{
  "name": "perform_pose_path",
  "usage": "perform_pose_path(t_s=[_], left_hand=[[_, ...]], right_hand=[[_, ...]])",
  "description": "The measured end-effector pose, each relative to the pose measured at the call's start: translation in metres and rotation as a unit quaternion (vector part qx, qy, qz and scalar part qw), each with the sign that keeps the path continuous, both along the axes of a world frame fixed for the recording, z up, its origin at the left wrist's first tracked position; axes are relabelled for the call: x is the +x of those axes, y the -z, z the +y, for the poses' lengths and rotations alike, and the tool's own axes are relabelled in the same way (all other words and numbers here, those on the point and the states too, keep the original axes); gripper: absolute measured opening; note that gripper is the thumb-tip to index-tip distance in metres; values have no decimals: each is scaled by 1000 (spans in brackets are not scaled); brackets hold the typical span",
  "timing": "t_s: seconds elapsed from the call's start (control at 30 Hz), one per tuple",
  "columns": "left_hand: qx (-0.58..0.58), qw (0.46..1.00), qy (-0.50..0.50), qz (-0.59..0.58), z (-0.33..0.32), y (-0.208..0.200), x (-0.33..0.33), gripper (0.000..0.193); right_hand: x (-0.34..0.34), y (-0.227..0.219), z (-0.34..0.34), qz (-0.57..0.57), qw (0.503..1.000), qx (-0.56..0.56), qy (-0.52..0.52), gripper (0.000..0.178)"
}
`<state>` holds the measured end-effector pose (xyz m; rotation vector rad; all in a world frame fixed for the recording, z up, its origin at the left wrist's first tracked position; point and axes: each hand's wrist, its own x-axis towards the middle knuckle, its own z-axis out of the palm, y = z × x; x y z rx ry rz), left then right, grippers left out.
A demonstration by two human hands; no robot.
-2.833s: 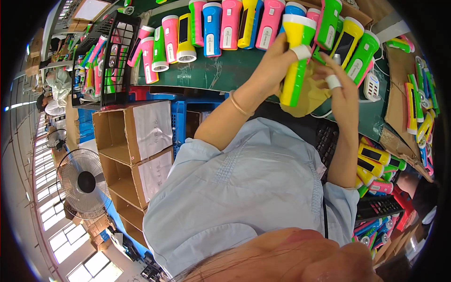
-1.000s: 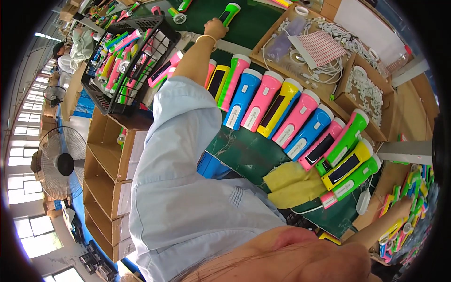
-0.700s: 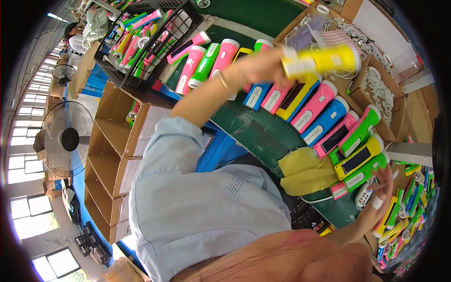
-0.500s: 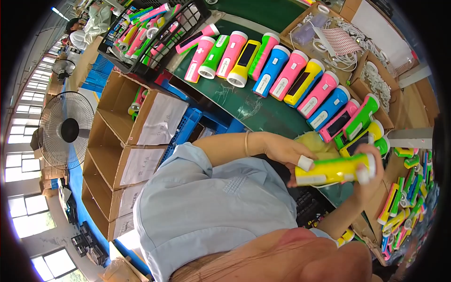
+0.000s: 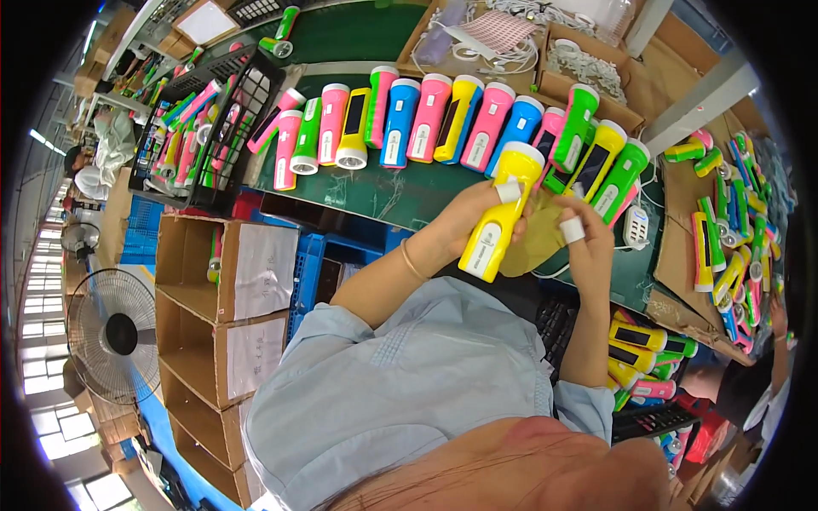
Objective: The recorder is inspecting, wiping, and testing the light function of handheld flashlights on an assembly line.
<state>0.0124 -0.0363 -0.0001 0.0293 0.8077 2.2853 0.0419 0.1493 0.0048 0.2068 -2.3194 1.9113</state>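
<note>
My left hand (image 5: 469, 217) is closed round a yellow flashlight (image 5: 497, 217), tilted with its white-rimmed head up. White tape wraps a finger of each hand. My right hand (image 5: 588, 243) is bent with its fingertips pressed at the top of a crumpled, yellowish, cloth-like piece (image 5: 534, 243), just right of the flashlight; part of this piece is hidden behind the flashlight. Beyond my hands stands a row of pink, green, blue and yellow flashlights, among them a pink one (image 5: 430, 119). A green flashlight (image 5: 620, 180) leans close by my right hand.
A black crate (image 5: 209, 183) of flashlights stands at the left, above cardboard compartments (image 5: 196, 328). Boxes of white cables (image 5: 588, 68) sit at the back. Right of me are a white multi-port charger (image 5: 636, 228), a heap of flashlights (image 5: 737, 221) and part of another person (image 5: 741, 392).
The yellow flashlight has turned from lying across both hands to a steep tilt in my left hand. My right hand has let go of its head. The whole view has shifted.
</note>
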Motion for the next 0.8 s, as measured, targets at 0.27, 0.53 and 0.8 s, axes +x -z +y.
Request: perform_pose_path(t_s=[0.27, 0.53, 0.8], left_hand=[[105, 990, 60, -76, 16, 5, -22, 38], [-324, 844, -175, 390, -1, 1, -52, 29], [-97, 980, -126, 118, -9, 1, -71, 48]], right_hand=[[27, 54, -2, -101, 991, 60, -66, 16], [18, 41, 28, -133, 981, -142, -16, 28], [-5, 17, 6, -76, 989, -125, 0, 18]])
